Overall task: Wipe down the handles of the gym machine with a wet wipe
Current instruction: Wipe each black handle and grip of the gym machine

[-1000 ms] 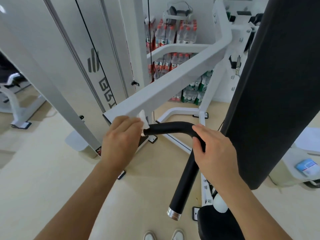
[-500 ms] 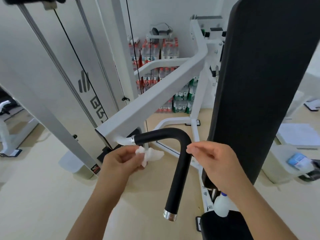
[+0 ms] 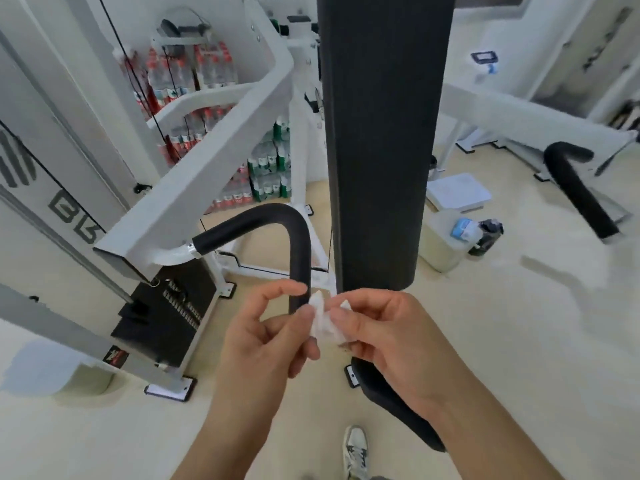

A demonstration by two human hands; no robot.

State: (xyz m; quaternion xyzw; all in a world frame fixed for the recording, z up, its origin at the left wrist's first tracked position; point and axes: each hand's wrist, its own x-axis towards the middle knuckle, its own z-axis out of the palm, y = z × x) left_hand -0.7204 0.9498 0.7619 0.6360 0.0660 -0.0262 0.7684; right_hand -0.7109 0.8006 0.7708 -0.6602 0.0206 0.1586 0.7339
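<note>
A crumpled white wet wipe [image 3: 323,322] sits between my two hands in front of my chest. My left hand [image 3: 266,337] pinches its left side with thumb and fingers. My right hand [image 3: 384,336] pinches its right side. Just behind them hangs the black padded left handle [image 3: 277,220], bent like an inverted L on the white machine arm [image 3: 194,192]; its lower end is hidden by my left hand. Neither hand touches this handle. A second black handle [image 3: 578,188] hangs at the far right on the other arm.
The tall black back pad [image 3: 377,133] stands straight ahead, with the black seat [image 3: 391,400] below my right wrist. Weight stack [image 3: 169,306] and white frame stand at left. Cases of bottled water [image 3: 266,171] are stacked behind. A lidded bin [image 3: 446,240] stands on the floor at right.
My left hand came off the left handle with the wipe and moved right. My right hand let go of the handle and met it, and both now pinch the wipe. The view swung right.
</note>
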